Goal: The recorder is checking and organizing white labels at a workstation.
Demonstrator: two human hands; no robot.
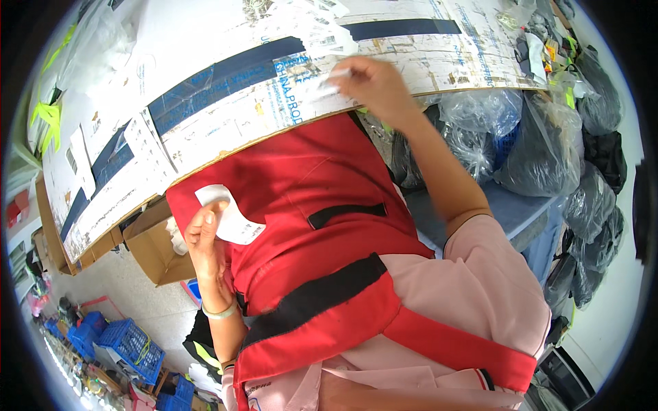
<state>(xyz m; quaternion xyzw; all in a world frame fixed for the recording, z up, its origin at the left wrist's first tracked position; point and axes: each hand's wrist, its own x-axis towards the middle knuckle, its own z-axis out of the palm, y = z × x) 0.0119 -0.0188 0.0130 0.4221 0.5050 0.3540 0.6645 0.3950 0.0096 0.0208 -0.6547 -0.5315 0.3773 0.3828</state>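
Observation:
My left hand (204, 234) is closed, thumb against fingers, on a curled strip of white labels (241, 227) with small dark print. It is held in front of my red apron (301, 185), below the table's near edge. Over the table (240, 123), my right hand (375, 88) pinches a small white label (337, 74) at its fingertips, slightly smeared by motion. Beyond that hand, several white printed label strips (325, 38) lie in a loose pile.
Clear plastic bags (103, 48) lie at the table's far left. Small clutter (548, 51) sits at its right end. Filled plastic bags (541, 151) crowd the right side. An open cardboard box (154, 250) and blue crates (133, 346) stand on the left.

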